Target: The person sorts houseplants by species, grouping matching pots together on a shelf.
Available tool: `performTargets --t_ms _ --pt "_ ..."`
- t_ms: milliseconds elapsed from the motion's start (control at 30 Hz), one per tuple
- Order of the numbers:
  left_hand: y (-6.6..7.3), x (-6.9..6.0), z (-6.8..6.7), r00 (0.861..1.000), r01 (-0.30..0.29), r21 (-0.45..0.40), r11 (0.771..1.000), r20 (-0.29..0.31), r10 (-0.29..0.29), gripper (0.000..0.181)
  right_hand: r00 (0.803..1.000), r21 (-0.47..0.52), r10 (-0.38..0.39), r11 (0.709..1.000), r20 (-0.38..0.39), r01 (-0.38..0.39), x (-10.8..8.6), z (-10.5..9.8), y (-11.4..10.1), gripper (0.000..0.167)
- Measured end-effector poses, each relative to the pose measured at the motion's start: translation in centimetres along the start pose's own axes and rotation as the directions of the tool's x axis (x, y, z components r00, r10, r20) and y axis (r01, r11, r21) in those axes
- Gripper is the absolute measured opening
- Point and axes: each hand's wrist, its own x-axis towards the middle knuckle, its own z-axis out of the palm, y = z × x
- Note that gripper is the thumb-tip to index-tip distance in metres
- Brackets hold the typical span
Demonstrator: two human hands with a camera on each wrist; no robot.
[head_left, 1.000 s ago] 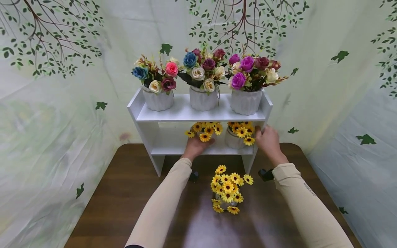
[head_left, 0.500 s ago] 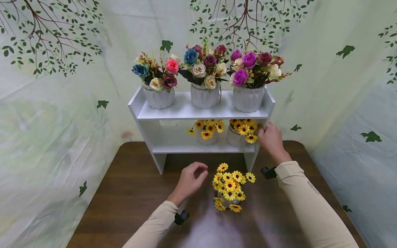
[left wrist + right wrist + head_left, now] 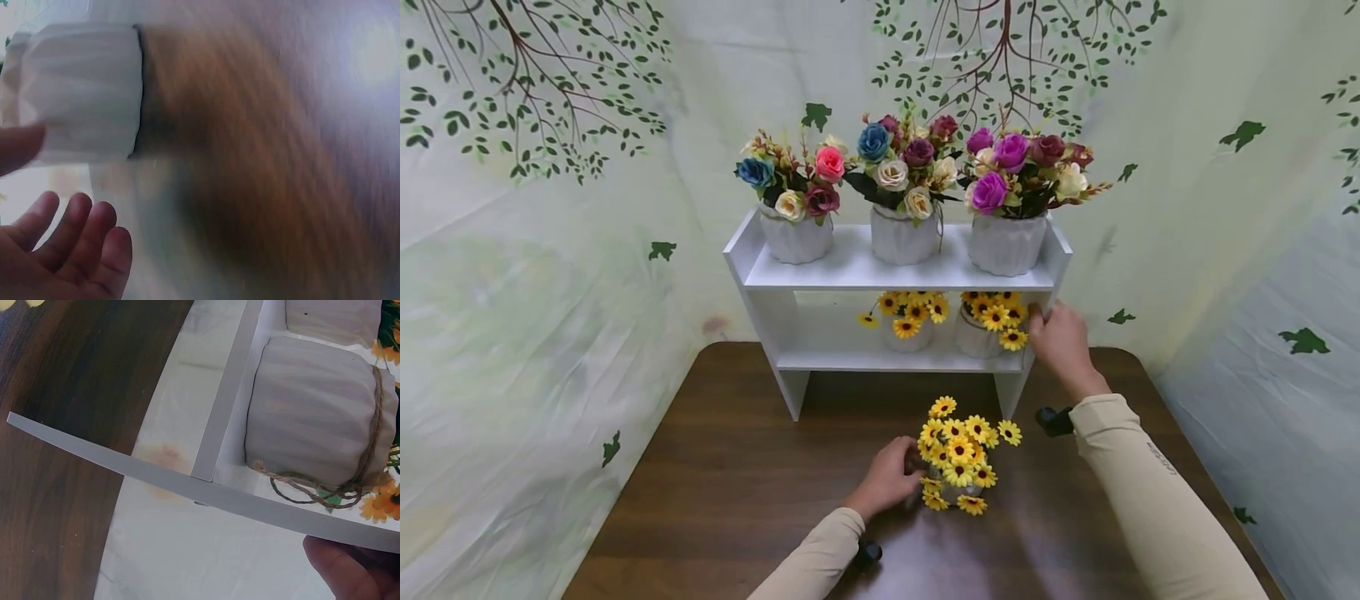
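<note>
A pot of yellow daisy-like flowers (image 3: 958, 454) stands on the table, with a whitish pot body (image 3: 81, 94) in the left wrist view. Beside its left side is my left hand (image 3: 887, 479), thumb and fingers spread apart; a gap shows between the fingers and the pot. My right hand (image 3: 1063, 346) grips the right side panel of the white shelf (image 3: 895, 271). In the right wrist view its thumb (image 3: 340, 565) meets the panel's edge, and the other fingers are mostly hidden. On the lower tier sit two more yellow-flower pots, one left (image 3: 908, 333) and one right (image 3: 977, 337).
Three pots of artificial roses, left (image 3: 796, 237), middle (image 3: 902, 237) and right (image 3: 1007, 242), line the top tier. Everything stands on a dark brown wooden table (image 3: 700, 492). Behind hangs a pale cloth backdrop (image 3: 550, 292) printed with branches and leaves.
My left hand has let go of the left yellow-flower pot on the lower tier and come down to the pot on the table. My right hand has stayed at the shelf's side.
</note>
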Motion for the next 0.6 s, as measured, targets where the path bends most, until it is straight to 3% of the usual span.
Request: performTargets --t_ms 167,367,467,600 --pt "0.1 -0.1 1.6 0.997 0.011 -0.029 1.000 0.072 -0.009 0.057 1.000 -0.009 0.010 1.000 -0.015 -0.010 -0.3 0.0 0.4 0.030" --pt "0.1 0.0 3.0 0.991 -0.123 -0.021 0.992 0.047 0.124 0.099 1.000 -0.002 -0.008 1.000 -0.016 0.008 -0.1 0.0 0.0 0.029" --pt "0.4 0.2 3.7 0.983 -0.181 0.022 0.983 0.029 0.180 0.100 1.000 -0.008 -0.002 1.000 -0.015 0.002 -0.1 0.1 -0.1 0.029" --pt "0.6 0.2 4.6 0.979 -0.201 0.099 0.975 -0.016 0.203 0.085 1.000 -0.015 0.001 1.000 -0.013 -0.001 -0.1 0.2 0.0 0.030"
